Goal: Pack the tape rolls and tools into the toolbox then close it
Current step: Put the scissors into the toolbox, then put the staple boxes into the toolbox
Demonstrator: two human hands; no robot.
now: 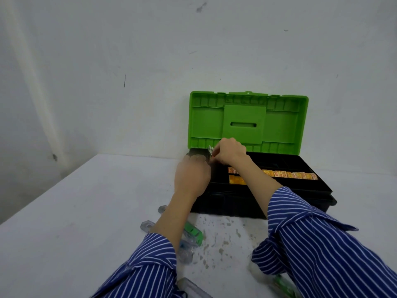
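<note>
A black toolbox (pixel 305 191) with its green lid (pixel 279 121) raised stands at the back of the white table against the wall. A row of yellow-orange tape rolls (pixel 292 175) lies in its tray. At the box's far left corner my left hand (pixel 191 177) holds a dark round object (pixel 196 154), partly hidden and blurred. My right hand (pixel 229 154) pinches a small silvery tool (pixel 211 150) just beside it, over the tray's left end. Clear-handled green tools (pixel 193 232) lie on the table under my left forearm.
The wall rises right behind the toolbox. More clear plastic tools lie at the near edge: one (pixel 193 289) by my left sleeve and a green one (pixel 283 286) by my right sleeve. The table (pixel 75 211) reaches leftward, its front stained with specks.
</note>
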